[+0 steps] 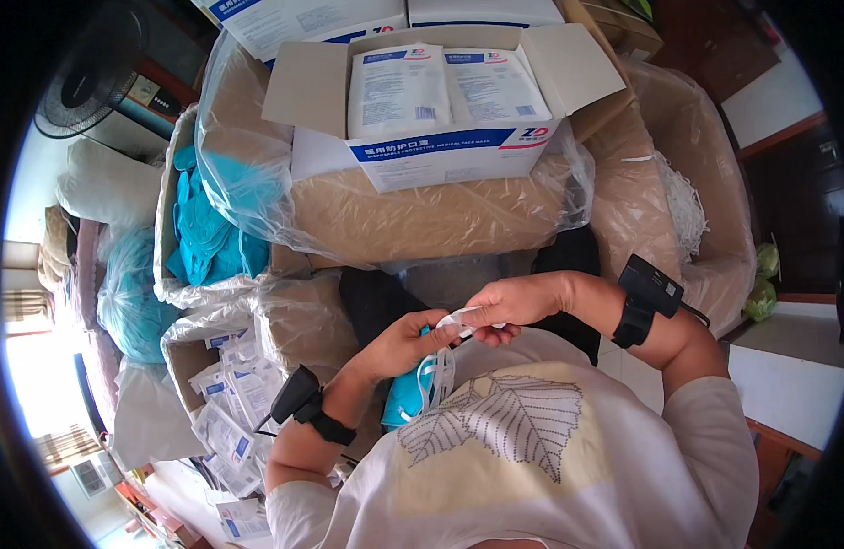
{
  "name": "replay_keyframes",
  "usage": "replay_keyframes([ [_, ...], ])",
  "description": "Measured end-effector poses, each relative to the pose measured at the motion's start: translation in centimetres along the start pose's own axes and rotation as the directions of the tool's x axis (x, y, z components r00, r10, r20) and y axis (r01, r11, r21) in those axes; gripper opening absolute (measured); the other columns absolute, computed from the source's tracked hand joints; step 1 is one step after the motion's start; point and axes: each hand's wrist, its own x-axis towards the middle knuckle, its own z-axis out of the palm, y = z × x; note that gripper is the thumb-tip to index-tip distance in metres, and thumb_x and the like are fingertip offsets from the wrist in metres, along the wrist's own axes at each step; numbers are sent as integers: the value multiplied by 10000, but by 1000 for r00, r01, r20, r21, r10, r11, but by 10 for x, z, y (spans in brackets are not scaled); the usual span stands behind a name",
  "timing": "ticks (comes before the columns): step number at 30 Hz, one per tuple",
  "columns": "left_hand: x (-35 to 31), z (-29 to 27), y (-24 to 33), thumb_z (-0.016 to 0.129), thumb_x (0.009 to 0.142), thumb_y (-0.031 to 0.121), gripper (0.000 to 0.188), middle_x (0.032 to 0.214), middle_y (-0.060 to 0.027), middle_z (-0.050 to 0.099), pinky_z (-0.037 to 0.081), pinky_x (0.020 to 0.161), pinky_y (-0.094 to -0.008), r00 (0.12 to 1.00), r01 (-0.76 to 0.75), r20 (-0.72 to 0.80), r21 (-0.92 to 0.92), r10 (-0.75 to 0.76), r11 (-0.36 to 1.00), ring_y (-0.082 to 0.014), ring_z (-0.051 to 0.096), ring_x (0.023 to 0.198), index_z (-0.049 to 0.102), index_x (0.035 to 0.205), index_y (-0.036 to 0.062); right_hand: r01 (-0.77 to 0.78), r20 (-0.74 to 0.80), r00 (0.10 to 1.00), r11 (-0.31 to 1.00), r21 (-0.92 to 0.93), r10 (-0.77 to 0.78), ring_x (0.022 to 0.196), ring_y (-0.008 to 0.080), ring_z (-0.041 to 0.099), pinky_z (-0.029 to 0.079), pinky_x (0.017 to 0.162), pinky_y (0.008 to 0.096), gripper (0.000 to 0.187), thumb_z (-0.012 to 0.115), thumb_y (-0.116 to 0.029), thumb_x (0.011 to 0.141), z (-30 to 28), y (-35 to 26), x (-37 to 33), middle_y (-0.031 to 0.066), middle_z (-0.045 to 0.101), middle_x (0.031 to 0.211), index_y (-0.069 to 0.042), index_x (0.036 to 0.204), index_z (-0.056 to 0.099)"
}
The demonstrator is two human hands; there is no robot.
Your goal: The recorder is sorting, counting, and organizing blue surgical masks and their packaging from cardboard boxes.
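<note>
In front of my shirt, my left hand (pixel 408 343) and my right hand (pixel 511 304) meet with fingers closed. Both pinch a bunched white strap-like piece (pixel 458 318) that passes between them. Below my left hand hangs a blue face mask (pixel 403 400) with white elastic straps, lying against my shirt. My fingers cover part of the white piece, so its ends cannot be made out.
Ahead stands an open white box (pixel 449 165) of packaged masks on a plastic-lined carton. Blue masks fill a bin (pixel 211 229) at left; a lower carton holds several white packets (pixel 234 393). White straps (pixel 682 206) lie in a carton at right. A fan (pixel 88 78) stands far left.
</note>
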Motion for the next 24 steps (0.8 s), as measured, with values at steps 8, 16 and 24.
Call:
replay_keyframes([
  [8,-2,-2,2,436,891,348,341,744,11,504,370,672,-220,993,117,24,-70,-115,991,-75,443,720,572,863,36,93,145,984,993,68,-102,753,104,555,451,652,224,260,412,-249,913,-6,-7,-5,41,572,810,-17,999,492],
  [16,1,-8,6,452,877,343,350,713,7,513,380,651,-227,997,52,58,44,-55,998,-81,455,693,583,848,20,113,211,967,984,135,-140,802,126,565,461,687,245,285,516,-209,862,-11,-6,-5,68,571,920,-17,1064,460],
  [24,3,-14,-2,435,887,336,351,710,5,515,381,644,-228,996,78,42,-4,-78,997,-78,455,692,584,859,20,206,-71,969,931,-302,-238,709,137,569,451,619,272,248,555,-223,832,2,-16,0,64,596,795,-26,974,503],
])
